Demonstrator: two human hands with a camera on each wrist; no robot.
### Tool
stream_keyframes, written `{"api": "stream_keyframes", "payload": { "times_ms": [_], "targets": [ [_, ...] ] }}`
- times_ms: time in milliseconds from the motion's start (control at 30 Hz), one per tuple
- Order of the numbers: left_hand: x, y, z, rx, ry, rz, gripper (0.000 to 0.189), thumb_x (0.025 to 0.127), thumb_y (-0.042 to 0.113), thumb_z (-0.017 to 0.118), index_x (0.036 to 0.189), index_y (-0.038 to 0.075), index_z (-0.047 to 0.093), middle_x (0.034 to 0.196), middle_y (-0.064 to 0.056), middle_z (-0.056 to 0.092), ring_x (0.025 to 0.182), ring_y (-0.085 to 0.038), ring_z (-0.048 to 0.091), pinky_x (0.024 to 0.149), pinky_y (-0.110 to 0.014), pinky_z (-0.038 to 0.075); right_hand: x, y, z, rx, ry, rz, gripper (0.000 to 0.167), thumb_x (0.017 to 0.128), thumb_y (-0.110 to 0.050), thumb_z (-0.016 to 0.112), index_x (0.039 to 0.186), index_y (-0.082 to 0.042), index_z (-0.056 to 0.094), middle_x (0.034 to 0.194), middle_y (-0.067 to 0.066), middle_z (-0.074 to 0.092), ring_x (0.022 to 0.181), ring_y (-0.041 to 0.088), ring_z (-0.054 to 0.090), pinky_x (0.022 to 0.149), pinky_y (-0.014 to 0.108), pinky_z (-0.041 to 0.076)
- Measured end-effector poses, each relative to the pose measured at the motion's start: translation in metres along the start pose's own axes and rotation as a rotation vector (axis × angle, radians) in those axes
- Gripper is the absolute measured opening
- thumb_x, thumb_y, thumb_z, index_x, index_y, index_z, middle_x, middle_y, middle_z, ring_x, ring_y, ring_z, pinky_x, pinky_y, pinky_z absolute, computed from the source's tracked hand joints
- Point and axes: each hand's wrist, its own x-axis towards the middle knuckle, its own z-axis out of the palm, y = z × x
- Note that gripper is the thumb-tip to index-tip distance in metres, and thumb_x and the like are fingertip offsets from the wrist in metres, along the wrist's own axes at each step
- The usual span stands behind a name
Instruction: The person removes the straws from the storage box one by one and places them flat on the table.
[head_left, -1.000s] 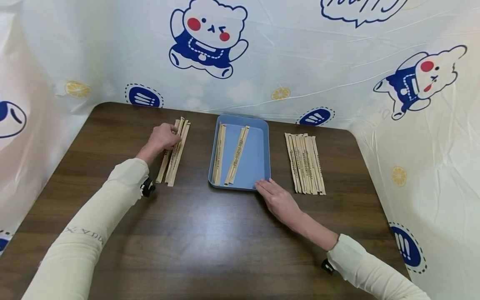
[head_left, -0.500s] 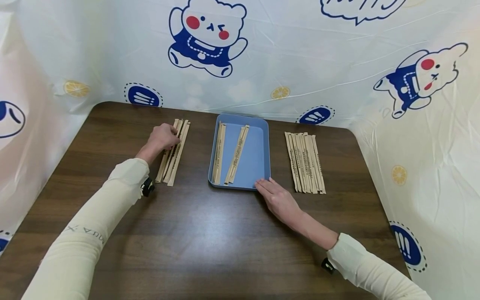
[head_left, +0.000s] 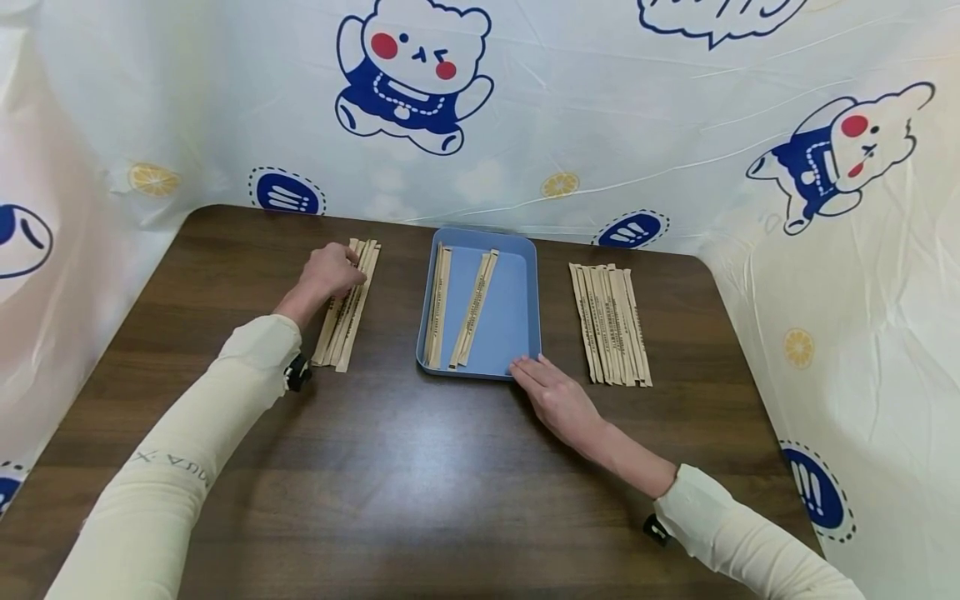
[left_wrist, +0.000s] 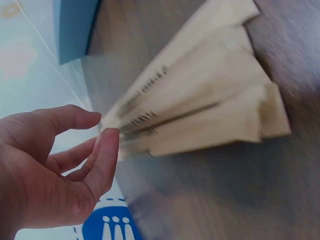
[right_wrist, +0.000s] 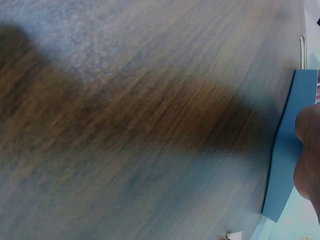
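Note:
In the head view my left hand [head_left: 330,273] lies over a small fan of paper-wrapped chopsticks [head_left: 347,333] on the table. Its thumb and fingers curve about the far part of these narrow, printed packets. In the left wrist view the thumb and fingertips of the left hand [left_wrist: 65,160] sit close together at the narrow far end of the packets [left_wrist: 200,85]. My right hand [head_left: 555,396] extends to the near right corner of a shallow blue tray [head_left: 510,333], fingertips at its rim. More wrapped chopsticks [head_left: 474,312] lie inside the tray, along its left and middle.
A neat row of several more paper packets [head_left: 611,325] lies right of the tray. The dark wooden table [head_left: 420,492] ends at a patterned plastic sheet [head_left: 570,100] behind and at the sides. The tray wall [right_wrist: 287,145] shows beside the right hand.
The packets under my left hand have drawn closer together, and one that stuck out at the far end now sits more level. The left hand shifts slightly; the right hand stays put.

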Motion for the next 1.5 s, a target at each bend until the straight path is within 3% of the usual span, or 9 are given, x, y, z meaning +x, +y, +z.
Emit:
{"api": "stream_keyframes", "payload": {
  "times_ms": [133,233,367,533,667,867,1033,1367,1500],
  "targets": [
    [-0.001,0.014,0.002,-0.062,0.005,0.008,0.051,0.093,0.017,0.058,0.138,-0.007,0.052,0.124,-0.026,0.06,0.081,-0.03,0.062,0.067,-0.039,0.053,0.0,-0.001,0.0,-0.003,0.006,-0.002,0.042,0.084,0.011,0.071,0.126,0.007,0.064,0.125,0.021,0.065,0.118,0.03,0.062,0.106,0.045,0.045],
    [-0.003,0.028,0.005,-0.195,-0.028,-0.008,0.051,0.096,0.015,0.058,0.141,-0.006,0.05,0.123,-0.026,0.06,0.09,-0.033,0.067,0.078,-0.04,0.058,-0.001,-0.001,0.001,-0.002,0.011,-0.003,0.043,0.084,0.011,0.072,0.126,0.008,0.064,0.124,0.021,0.065,0.118,0.03,0.062,0.105,0.045,0.046],
    [-0.003,0.048,0.009,-0.39,-0.107,-0.033,0.048,0.098,0.01,0.058,0.143,-0.007,0.047,0.13,-0.028,0.056,0.112,-0.039,0.061,0.093,-0.041,0.055,-0.001,-0.001,0.0,0.001,0.005,-0.002,0.042,0.084,0.011,0.071,0.125,0.008,0.064,0.124,0.021,0.065,0.117,0.03,0.062,0.105,0.046,0.046],
    [0.0,0.07,0.018,-0.547,-0.21,-0.052,0.05,0.1,0.008,0.058,0.145,-0.006,0.043,0.139,-0.027,0.05,0.121,-0.04,0.057,0.098,-0.044,0.052,0.0,0.0,0.0,0.0,0.009,-0.004,0.041,0.083,0.012,0.071,0.124,0.007,0.065,0.123,0.021,0.066,0.116,0.03,0.063,0.105,0.046,0.046],
    [0.002,0.085,0.025,-0.621,-0.276,-0.052,0.053,0.1,0.008,0.059,0.148,-0.004,0.04,0.141,-0.025,0.049,0.122,-0.039,0.056,0.096,-0.043,0.053,0.0,0.0,0.0,0.003,0.005,-0.003,0.042,0.084,0.012,0.071,0.125,0.008,0.065,0.123,0.021,0.066,0.116,0.03,0.063,0.105,0.046,0.046],
    [0.003,0.099,0.04,-0.598,-0.331,-0.019,0.057,0.099,0.008,0.06,0.151,-0.002,0.038,0.141,-0.022,0.049,0.118,-0.038,0.057,0.094,-0.043,0.055,-0.001,-0.001,0.0,-0.004,-0.002,0.003,0.042,0.084,0.011,0.071,0.125,0.007,0.065,0.123,0.021,0.066,0.117,0.03,0.062,0.106,0.045,0.045],
    [0.005,0.107,0.055,-0.565,-0.352,-0.035,0.059,0.097,0.007,0.062,0.151,-0.001,0.038,0.139,-0.023,0.049,0.121,-0.038,0.055,0.095,-0.043,0.054,0.0,0.0,0.0,-0.004,0.006,-0.003,0.041,0.085,0.01,0.071,0.125,0.007,0.065,0.123,0.021,0.066,0.117,0.03,0.062,0.106,0.045,0.045],
    [0.01,0.114,0.078,-0.532,-0.326,-0.042,0.06,0.096,0.006,0.062,0.151,0.001,0.037,0.14,-0.026,0.046,0.118,-0.038,0.057,0.093,-0.043,0.055,-0.001,0.001,0.001,0.0,0.007,-0.001,0.04,0.085,0.01,0.071,0.125,0.007,0.065,0.124,0.02,0.066,0.118,0.03,0.062,0.106,0.045,0.045],
    [0.01,0.115,0.083,-0.506,-0.315,-0.03,0.062,0.095,0.004,0.062,0.152,0.002,0.037,0.149,-0.022,0.04,0.124,-0.037,0.053,0.092,-0.043,0.055,-0.001,0.001,0.001,0.0,0.001,0.004,0.041,0.085,0.011,0.071,0.125,0.007,0.065,0.124,0.02,0.066,0.118,0.03,0.062,0.106,0.045,0.044]
  ]
}}
